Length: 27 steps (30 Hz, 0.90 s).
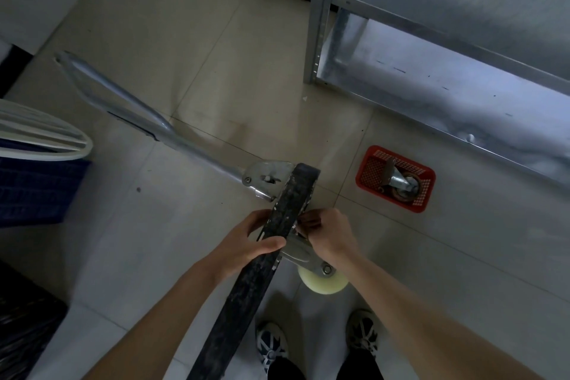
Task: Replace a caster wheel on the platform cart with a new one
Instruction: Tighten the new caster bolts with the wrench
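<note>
Shoes [271,345]: ours, on the tiled floor [185,40], directly below the work.

Cart [256,262]: the deck stands on edge between our arms, its dark rim facing us. We judge it stiff and fairly heavy, inclined to tip; best held across the rim, as now.

Wheel [322,282]: pale, on a metal bracket at the deck's underside, on our right. We judge it hard and smooth, the bracket rigid; better taken by the bracket plate than by the tread, which would roll.

Left hand [246,242]: curled over the deck rim, thumb on the near face, steadying it.

Right hand [330,236]: fingers bunched at the bracket where it meets the deck, pinching something small and dark there; we cannot tell what.

Handle [129,102]: folded, slanting away to the left from its hinge.

Basket [395,178]: red, on the floor well apart to the right, holding another caster [401,183].

Shelving [447,55]: metal, farthest, at right.
</note>
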Available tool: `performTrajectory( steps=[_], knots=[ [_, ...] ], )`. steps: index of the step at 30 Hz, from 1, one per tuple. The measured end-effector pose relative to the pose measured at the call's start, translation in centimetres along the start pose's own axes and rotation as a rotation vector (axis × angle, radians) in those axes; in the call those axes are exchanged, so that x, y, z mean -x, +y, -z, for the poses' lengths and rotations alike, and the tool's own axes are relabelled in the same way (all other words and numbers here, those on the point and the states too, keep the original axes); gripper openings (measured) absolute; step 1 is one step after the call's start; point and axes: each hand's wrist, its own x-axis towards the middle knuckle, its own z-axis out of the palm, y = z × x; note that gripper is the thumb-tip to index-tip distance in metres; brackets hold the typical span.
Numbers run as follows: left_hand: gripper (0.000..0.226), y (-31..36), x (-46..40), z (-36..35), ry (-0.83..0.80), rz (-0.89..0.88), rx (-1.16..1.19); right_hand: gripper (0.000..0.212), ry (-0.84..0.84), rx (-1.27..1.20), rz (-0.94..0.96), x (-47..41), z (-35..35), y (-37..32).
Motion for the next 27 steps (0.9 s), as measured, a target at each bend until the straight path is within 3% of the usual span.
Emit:
performTrajectory(
  steps=[5, 8, 18, 27],
  knots=[
    [0.082, 0.1, 0.0, 0.1, -0.004, 0.011, 0.0, 0.022, -0.013, -0.028, -0.049, -0.4, 0.0, 0.2],
    [0.08, 0.0, -0.1, 0.1, -0.005, 0.012, -0.004, 0.036, -0.045, -0.039, -0.087, -0.9, -0.2, 0.1],
    [0.079, -0.1, -0.2, 0.0, -0.013, 0.014, -0.006, 0.014, -0.059, -0.111, -0.119, -1.7, -0.6, 0.8],
    [0.086, -0.1, -0.1, 0.1, -0.014, 0.003, -0.006, 0.022, -0.078, -0.069, -0.106, -2.3, -0.8, 0.7]
  ],
)
